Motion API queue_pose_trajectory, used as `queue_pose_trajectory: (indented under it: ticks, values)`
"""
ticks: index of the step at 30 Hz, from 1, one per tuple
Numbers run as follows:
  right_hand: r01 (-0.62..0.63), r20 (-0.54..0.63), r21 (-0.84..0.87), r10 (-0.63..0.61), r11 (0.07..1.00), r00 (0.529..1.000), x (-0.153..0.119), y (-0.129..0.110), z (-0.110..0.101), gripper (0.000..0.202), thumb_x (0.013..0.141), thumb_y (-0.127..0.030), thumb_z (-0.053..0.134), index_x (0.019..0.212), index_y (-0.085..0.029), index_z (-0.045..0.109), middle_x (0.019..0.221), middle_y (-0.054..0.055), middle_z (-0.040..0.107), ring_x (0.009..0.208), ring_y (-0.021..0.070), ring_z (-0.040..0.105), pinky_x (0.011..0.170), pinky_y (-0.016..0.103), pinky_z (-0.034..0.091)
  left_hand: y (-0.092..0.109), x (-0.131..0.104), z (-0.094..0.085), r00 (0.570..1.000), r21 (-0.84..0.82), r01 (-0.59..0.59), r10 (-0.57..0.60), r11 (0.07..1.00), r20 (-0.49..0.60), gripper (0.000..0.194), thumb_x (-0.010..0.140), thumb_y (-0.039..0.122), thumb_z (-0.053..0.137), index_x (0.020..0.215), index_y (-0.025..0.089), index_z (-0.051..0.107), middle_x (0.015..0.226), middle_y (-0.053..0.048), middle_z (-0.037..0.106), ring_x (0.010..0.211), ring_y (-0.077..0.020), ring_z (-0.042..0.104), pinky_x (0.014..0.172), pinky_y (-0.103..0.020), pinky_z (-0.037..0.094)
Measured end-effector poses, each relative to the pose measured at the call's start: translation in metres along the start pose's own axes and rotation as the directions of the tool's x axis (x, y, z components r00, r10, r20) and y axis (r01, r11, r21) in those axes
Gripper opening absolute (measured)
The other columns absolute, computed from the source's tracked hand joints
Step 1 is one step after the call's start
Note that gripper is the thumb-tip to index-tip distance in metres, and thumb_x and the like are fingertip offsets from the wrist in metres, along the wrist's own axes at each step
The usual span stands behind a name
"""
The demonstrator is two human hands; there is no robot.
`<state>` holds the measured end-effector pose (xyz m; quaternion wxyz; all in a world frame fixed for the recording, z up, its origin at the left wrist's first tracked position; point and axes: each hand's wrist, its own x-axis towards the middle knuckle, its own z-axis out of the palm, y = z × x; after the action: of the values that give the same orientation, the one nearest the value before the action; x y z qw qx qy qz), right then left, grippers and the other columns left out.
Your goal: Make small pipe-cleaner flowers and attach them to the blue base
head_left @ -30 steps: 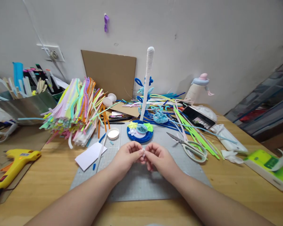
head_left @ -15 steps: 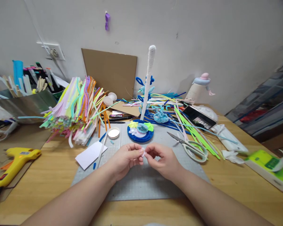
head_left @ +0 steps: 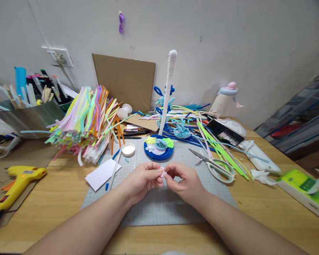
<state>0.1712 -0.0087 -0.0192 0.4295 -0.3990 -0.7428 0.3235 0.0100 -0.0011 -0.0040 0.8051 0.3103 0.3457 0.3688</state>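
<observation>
Above the mat [head_left: 159, 214], left fingers [head_left: 154, 173] and right fingers [head_left: 171, 182] pinch a white piece [head_left: 163, 173], its long axis unclear.

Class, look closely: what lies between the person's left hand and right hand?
The head view shows a small white piece, partly hidden by fingers, held between the left hand and the right hand, above the grey mat.
</observation>
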Motion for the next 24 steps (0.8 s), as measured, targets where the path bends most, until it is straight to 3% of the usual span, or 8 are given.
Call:
queue_pose_trajectory:
  ticks: [24]
  values:
    - [-0.049,0.024,0.061,0.047,0.997,0.999,-0.0010,0.0024,0.0033,0.007,0.075,-0.014,0.053,0.079,-0.018,0.059,0.070,0.001,0.063,0.058,0.0108,0.058,0.052,0.021,0.045,-0.0069,0.0005,-0.0012,1.000,-0.016,-0.030,0.030,0.999,0.006,0.018,0.065,0.019,0.072,0.071,0.011,0.056,0.058,-0.001,0.060,0.052,-0.0080,0.055,0.057,-0.020,0.043]
